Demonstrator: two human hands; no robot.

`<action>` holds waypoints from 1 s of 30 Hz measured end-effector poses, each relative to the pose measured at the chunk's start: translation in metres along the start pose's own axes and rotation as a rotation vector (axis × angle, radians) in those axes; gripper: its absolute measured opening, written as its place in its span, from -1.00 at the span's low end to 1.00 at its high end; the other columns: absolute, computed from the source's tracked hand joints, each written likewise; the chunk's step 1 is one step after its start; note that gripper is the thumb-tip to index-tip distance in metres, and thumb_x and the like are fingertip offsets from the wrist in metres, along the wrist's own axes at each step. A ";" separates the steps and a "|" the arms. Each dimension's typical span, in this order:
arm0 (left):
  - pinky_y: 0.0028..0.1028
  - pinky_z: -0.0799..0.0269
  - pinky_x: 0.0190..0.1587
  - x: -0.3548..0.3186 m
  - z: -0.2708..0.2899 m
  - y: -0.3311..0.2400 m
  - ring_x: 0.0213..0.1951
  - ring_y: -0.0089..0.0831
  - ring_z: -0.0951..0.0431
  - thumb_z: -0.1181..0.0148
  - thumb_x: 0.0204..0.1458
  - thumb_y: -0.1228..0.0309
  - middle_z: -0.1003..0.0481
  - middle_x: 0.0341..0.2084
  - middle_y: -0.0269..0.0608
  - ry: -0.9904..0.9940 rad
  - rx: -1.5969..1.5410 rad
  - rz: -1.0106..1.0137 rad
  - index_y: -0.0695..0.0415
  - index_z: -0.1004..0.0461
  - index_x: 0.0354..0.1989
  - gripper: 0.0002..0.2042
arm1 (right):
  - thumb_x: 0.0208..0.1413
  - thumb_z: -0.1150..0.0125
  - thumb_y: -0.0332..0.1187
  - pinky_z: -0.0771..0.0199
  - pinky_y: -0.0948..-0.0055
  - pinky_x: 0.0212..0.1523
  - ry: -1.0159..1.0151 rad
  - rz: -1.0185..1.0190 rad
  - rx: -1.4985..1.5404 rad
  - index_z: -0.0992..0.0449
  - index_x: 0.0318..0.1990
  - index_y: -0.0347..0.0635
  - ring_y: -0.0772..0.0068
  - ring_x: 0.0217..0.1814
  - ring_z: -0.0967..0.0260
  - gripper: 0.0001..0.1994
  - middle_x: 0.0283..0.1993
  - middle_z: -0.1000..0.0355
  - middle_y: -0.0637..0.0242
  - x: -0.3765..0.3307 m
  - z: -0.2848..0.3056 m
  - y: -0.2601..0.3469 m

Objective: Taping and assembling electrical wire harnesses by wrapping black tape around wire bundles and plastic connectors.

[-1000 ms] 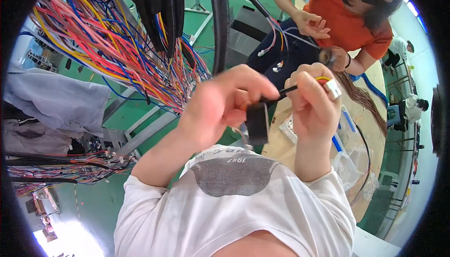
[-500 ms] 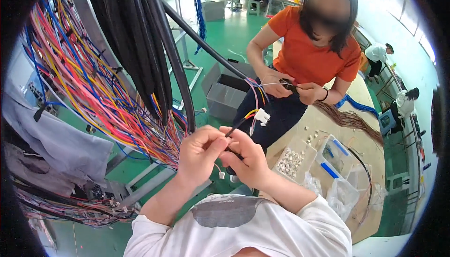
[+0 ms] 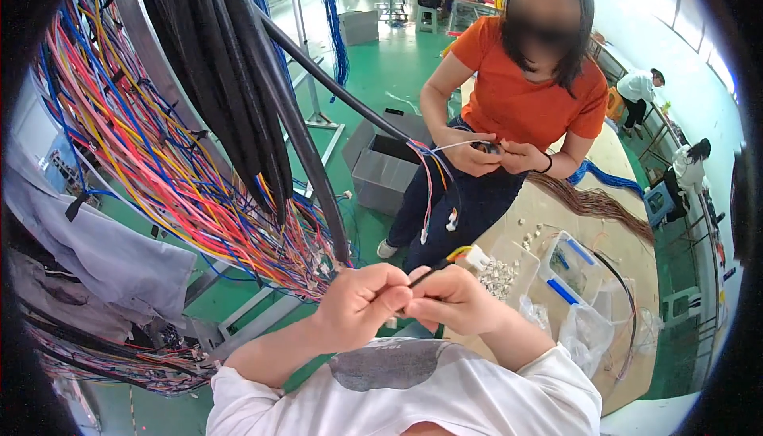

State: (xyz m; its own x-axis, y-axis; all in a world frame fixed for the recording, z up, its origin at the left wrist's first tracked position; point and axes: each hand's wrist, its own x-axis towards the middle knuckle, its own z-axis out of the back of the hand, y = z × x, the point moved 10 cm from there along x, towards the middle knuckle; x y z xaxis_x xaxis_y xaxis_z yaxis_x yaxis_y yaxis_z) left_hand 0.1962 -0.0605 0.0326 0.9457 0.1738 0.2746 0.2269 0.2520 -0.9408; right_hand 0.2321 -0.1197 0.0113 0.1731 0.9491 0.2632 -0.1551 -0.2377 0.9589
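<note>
Both my hands pinch a thin black-sleeved cable [image 3: 421, 278] in front of my chest. My left hand [image 3: 359, 302] has thumb and fingers closed on it, and my right hand [image 3: 455, 299] grips it just beside. Past my right fingers, yellow and red wires [image 3: 458, 253] leave the sleeve and enter a white plug connector [image 3: 477, 259]. A small pale piece shows just below my hands, too hidden to name. A thick black cable [image 3: 318, 197] hangs down close to my left hand.
Bundled coloured wires [image 3: 159, 174] hang on a metal frame at left. Facing me, a person in an orange top [image 3: 528, 78] handles a cable end. On the table at right are a tray of white connectors [image 3: 499, 277], a clear box [image 3: 574, 265] and plastic bags [image 3: 584, 333]. A grey bin [image 3: 388, 178] stands on the floor.
My hands have moved right and slightly down with the cable. The white connector has swung right and down, now appearing beside the connector tray. The other person's hands have shifted slightly.
</note>
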 end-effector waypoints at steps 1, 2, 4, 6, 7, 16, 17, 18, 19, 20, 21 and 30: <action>-0.67 -0.10 -0.68 -0.004 -0.010 0.004 -0.71 -0.72 -0.24 -0.04 -0.01 0.43 -0.31 -0.74 -0.43 0.074 -0.232 0.101 0.22 -0.33 -0.49 -0.88 | 0.04 -0.01 -0.40 -0.09 0.62 -0.64 0.007 -0.003 0.004 -0.39 -0.51 -0.30 0.65 -0.66 -0.17 -0.83 -0.71 -0.23 0.43 -0.006 -0.001 0.001; -0.71 -0.05 -0.68 -0.003 -0.015 0.001 -0.69 -0.76 -0.19 -0.01 0.02 0.40 -0.27 -0.73 -0.49 0.104 -0.200 0.111 0.21 -0.34 -0.48 -0.86 | 0.04 -0.01 -0.39 -0.09 0.64 -0.64 0.005 -0.093 0.115 -0.39 -0.51 -0.29 0.67 -0.66 -0.17 -0.83 -0.70 -0.24 0.45 -0.010 0.000 -0.006; -0.69 -0.13 -0.60 0.004 -0.015 0.016 -0.64 -0.72 -0.23 0.00 0.02 0.40 -0.31 -0.68 -0.44 0.116 -0.156 0.060 0.24 -0.34 -0.44 -0.85 | 0.05 -0.01 -0.38 -0.09 0.69 -0.65 -0.006 -0.250 0.213 -0.42 -0.49 -0.28 0.72 -0.63 -0.16 -0.83 -0.66 -0.26 0.49 -0.021 0.007 -0.027; -0.69 -0.19 -0.54 0.011 0.012 0.020 -0.61 -0.68 -0.27 0.01 0.03 0.41 -0.33 -0.64 -0.39 0.094 -0.530 0.014 0.27 -0.34 -0.39 -0.85 | -0.01 -0.06 -0.37 -0.08 0.73 -0.64 -0.411 -0.560 0.252 -0.46 -0.47 -0.22 0.75 -0.63 -0.16 -0.87 -0.63 -0.29 0.51 -0.057 0.049 -0.075; -0.69 -0.18 -0.55 0.015 0.046 0.017 -0.63 -0.68 -0.25 0.01 0.02 0.42 -0.31 -0.64 -0.40 0.029 -0.947 0.010 0.27 -0.34 -0.37 -0.85 | -0.04 -0.06 -0.37 -0.05 0.75 -0.61 -0.670 -0.576 0.127 -0.44 -0.54 -0.24 0.73 -0.62 -0.17 -0.85 -0.66 -0.27 0.48 -0.083 0.089 -0.100; -0.69 -0.22 -0.57 0.037 0.048 0.010 -0.61 -0.65 -0.35 -0.07 -0.06 0.52 -0.41 -0.62 -0.33 -0.238 0.290 -0.042 0.25 -0.41 -0.33 -0.88 | 0.05 0.04 -0.42 -0.26 0.61 -0.28 -0.608 -0.406 0.241 -0.31 -0.27 -0.31 0.57 -0.33 -0.29 -0.86 -0.39 -0.36 0.34 -0.065 0.057 -0.172; -0.62 -0.29 -0.56 0.036 0.047 0.009 -0.62 -0.57 -0.40 -0.07 -0.08 0.54 -0.43 -0.63 -0.25 -0.247 0.407 -0.108 0.23 -0.41 -0.36 -0.90 | 0.02 0.00 -0.45 -0.27 0.60 -0.23 -0.589 -0.444 0.214 -0.27 -0.19 -0.31 0.55 -0.27 -0.30 -0.80 -0.31 -0.37 0.32 -0.063 0.050 -0.188; -0.58 -0.31 -0.56 0.034 0.040 0.003 -0.61 -0.46 -0.44 -0.05 -0.08 0.56 -0.44 -0.60 -0.16 -0.227 0.522 -0.185 0.21 -0.41 -0.35 -0.90 | -0.01 -0.04 -0.47 -0.27 0.59 -0.20 -0.542 -0.428 0.181 -0.22 -0.13 -0.31 0.55 -0.22 -0.29 -0.73 -0.23 -0.35 0.29 -0.058 0.041 -0.195; -0.58 -0.31 -0.56 0.033 0.037 0.003 -0.61 -0.46 -0.44 -0.05 -0.08 0.56 -0.44 -0.60 -0.16 -0.210 0.520 -0.185 0.21 -0.41 -0.35 -0.90 | -0.03 -0.08 -0.48 -0.27 0.59 -0.16 -0.496 -0.411 0.147 -0.17 -0.07 -0.31 0.54 -0.17 -0.27 -0.65 -0.15 -0.33 0.26 -0.051 0.030 -0.203; -0.57 -0.31 -0.56 0.032 0.034 0.002 -0.61 -0.44 -0.44 -0.04 -0.07 0.56 -0.44 -0.61 -0.16 -0.215 0.559 -0.208 0.21 -0.41 -0.35 -0.90 | -0.06 -0.12 -0.45 -0.26 0.56 -0.14 -0.444 -0.398 0.179 -0.10 -0.01 -0.29 0.54 -0.11 -0.23 -0.55 -0.06 -0.26 0.25 -0.043 0.019 -0.217; -0.56 -0.31 -0.56 0.030 0.031 -0.001 -0.61 -0.42 -0.44 -0.03 -0.06 0.56 -0.44 -0.62 -0.16 -0.229 0.603 -0.228 0.21 -0.41 -0.35 -0.90 | -0.06 -0.13 -0.44 -0.25 0.54 -0.11 -0.434 -0.363 0.224 -0.09 0.00 -0.29 0.54 -0.08 -0.21 -0.53 -0.05 -0.25 0.24 -0.033 0.012 -0.215; -0.61 -0.28 -0.58 0.045 0.031 0.002 -0.60 -0.57 -0.40 -0.04 -0.05 0.52 -0.41 -0.62 -0.22 -0.287 0.643 -0.240 0.24 -0.40 -0.26 -0.84 | -0.07 -0.11 -0.47 -0.25 0.67 -0.31 -0.367 -0.368 0.595 -0.35 -0.32 -0.34 0.65 -0.38 -0.28 -0.84 -0.45 -0.35 0.41 0.003 -0.025 -0.207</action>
State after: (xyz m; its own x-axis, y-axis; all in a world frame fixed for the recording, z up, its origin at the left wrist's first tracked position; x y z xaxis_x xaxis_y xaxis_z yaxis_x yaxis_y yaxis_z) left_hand 0.2321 -0.0225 0.0492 0.7693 0.2633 0.5821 0.1556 0.8064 -0.5705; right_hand 0.2403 -0.0629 -0.1890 0.4382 0.8839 -0.1635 0.5029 -0.0903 0.8596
